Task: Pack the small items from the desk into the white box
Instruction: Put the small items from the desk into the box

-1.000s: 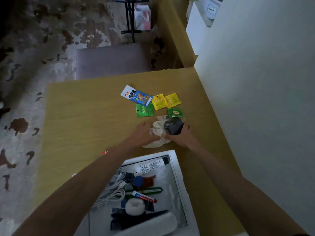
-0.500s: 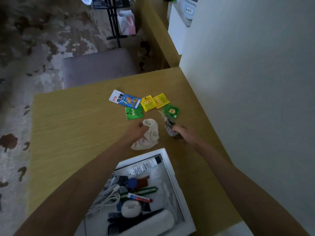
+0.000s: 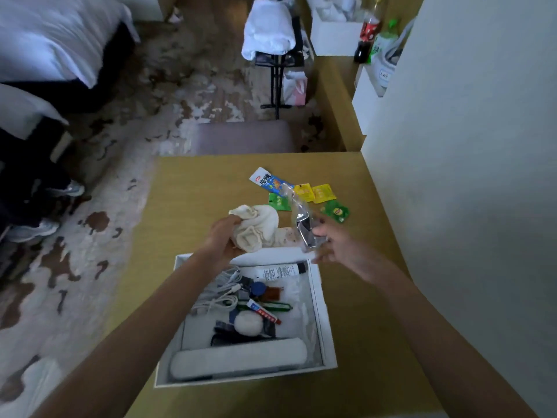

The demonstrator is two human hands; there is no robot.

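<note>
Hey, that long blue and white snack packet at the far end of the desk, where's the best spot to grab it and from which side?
Probably its white end. The blue and white snack packet lies flat and slanted, its white end pointing far-left over bare desk, while its near-right end is hidden behind the clear plastic bag and seems to meet a yellow sachet. Come from above-left and pinch across the narrow width.

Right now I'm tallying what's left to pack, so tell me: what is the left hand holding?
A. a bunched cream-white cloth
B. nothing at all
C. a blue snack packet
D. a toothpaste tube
A: the left hand is closed on a bunched cream-white cloth, held above the far edge of the white box, while the blue snack packet lies on the desk.
</note>
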